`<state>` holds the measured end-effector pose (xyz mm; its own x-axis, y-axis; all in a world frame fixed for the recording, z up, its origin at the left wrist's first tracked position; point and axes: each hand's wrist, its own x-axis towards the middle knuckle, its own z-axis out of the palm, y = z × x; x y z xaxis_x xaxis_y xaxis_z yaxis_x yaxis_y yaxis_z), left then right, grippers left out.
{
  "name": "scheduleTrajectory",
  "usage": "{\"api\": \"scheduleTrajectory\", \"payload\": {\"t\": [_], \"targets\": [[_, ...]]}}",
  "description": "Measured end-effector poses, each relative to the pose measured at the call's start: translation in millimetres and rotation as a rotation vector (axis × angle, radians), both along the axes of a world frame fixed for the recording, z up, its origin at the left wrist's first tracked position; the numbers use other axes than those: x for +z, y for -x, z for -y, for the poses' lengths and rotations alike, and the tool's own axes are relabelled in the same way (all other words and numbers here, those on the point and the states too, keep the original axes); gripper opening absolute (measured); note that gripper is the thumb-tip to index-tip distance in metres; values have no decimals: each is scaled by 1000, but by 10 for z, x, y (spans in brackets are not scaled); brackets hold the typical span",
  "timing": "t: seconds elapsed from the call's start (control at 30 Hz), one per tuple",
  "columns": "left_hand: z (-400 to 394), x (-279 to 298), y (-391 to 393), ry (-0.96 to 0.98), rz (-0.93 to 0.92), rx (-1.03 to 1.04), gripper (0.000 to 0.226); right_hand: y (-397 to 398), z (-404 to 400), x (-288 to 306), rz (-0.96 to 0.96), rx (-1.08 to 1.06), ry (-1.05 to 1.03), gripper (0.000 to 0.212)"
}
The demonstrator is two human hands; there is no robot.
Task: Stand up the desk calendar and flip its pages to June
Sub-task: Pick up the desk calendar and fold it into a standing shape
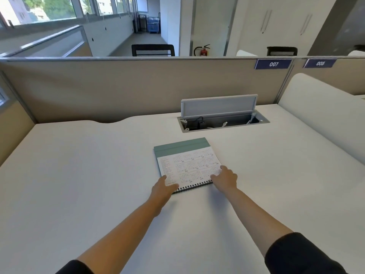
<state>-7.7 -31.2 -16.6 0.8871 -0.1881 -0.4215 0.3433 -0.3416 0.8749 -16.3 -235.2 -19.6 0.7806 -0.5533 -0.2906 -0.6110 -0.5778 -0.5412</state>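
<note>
The desk calendar (187, 165) lies flat on the white desk (88, 184), its black spiral binding along the near edge and a teal cardboard base showing at the far edge. Its top page is white with a small year overview printed upside down to me. My left hand (163, 187) rests on the calendar's near left corner, fingers over the page and the spiral. My right hand (225, 177) lies on the near right corner, fingers spread on the page. Whether either hand grips the calendar or only touches it, I cannot tell.
An open cable hatch (223, 122) with a raised grey lid sits in the desk behind the calendar. A beige partition (118, 88) closes the far side, with signs 007 and 008. A white rounded divider (324, 119) stands on the right.
</note>
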Motion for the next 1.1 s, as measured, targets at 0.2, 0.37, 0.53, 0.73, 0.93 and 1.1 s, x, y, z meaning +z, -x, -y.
{"api": "scheduleTrajectory", "payload": {"t": [0.2,0.37,0.53,0.73,0.93,1.1], "targets": [[-91,85,-15,240,-60,187,16,50,59,-32,42,-83,-69,49],[-268,92,61,313,-29,312,16,234,73,-43,91,-168,-318,44],[-358,224,107,362,42,323,30,369,16,140,221,-223,-599,25],[-357,434,185,276,247,381,45,375,-54,633,349,-258,-741,23],[-464,879,287,334,445,491,36,499,-135,1090,427,-259,-828,19],[-528,1111,284,325,554,479,31,544,-223,1185,457,-267,-789,33]]}}
